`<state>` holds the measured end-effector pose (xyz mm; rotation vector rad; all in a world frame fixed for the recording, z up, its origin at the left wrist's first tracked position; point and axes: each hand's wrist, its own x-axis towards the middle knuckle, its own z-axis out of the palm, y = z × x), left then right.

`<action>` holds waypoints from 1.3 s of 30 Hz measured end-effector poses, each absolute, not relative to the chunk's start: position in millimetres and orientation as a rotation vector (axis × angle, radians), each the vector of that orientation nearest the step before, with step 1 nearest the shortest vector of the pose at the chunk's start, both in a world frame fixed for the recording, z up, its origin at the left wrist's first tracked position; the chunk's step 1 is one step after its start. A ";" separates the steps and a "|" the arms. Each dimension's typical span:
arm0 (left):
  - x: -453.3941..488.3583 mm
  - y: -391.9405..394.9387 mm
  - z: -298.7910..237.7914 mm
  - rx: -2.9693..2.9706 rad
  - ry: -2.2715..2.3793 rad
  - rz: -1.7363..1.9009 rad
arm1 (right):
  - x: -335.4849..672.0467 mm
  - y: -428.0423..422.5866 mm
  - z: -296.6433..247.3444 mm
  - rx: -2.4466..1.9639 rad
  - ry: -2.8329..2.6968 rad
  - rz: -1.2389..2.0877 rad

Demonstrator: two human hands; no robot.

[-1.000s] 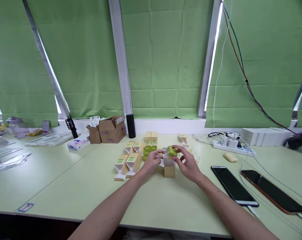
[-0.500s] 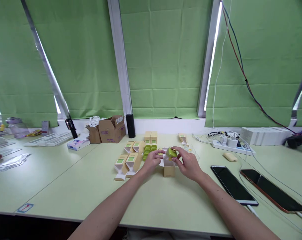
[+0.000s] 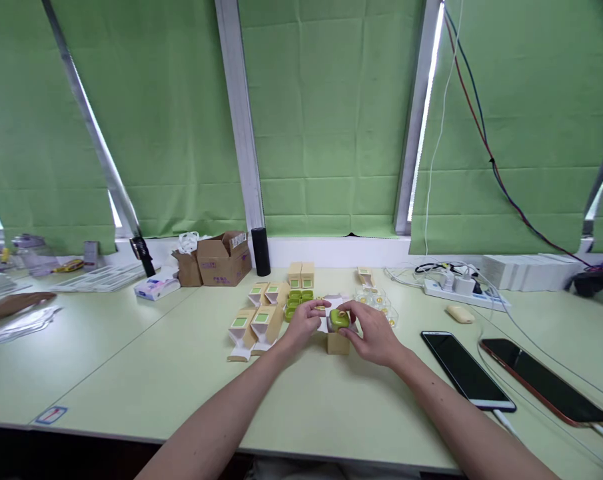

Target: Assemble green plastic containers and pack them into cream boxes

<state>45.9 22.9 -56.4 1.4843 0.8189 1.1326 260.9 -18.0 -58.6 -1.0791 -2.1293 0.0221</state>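
Observation:
A small green case (image 3: 339,319) with a loop on top sits at the opening of a small tan cardboard box (image 3: 338,344). My right hand (image 3: 374,331) grips the case from the right, thumb in front and fingers behind. On the left, my left hand (image 3: 304,325) has its thumb and fingers at the box's upper left edge and white flap, seemingly holding it. Several more green cases (image 3: 301,295) lie behind my left hand. Open tan boxes with green labels (image 3: 265,319) stand to its left. Clear plastic domes (image 3: 378,300) lie beyond my right hand.
Two phones (image 3: 466,368) lie at the right with cables, near a power strip (image 3: 464,293) and a beige mouse-shaped item (image 3: 460,314). A brown carton (image 3: 224,259) and a black cylinder (image 3: 260,252) stand at the back. Another person's hand (image 3: 18,303) is at far left.
The green case has moved down and slightly left to the box opening, its top now facing up, with my right hand following. Another person's hand reaches farther in at the left.

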 end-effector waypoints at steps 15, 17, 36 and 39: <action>46.6 26.4 -63.0 1.504 0.847 1.185 | 249.2 -14.5 -66.7 -1.076 -2.024 0.031; 46.6 25.5 -62.0 1.496 0.842 1.176 | 248.2 -13.0 -68.9 -1.069 -1.992 0.034; 48.5 24.3 -61.8 1.478 0.769 1.180 | 244.1 -5.8 -72.8 -0.983 -1.920 0.144; 48.4 25.2 -62.4 1.478 0.759 1.181 | 243.6 -4.5 -73.6 -0.988 -1.908 0.169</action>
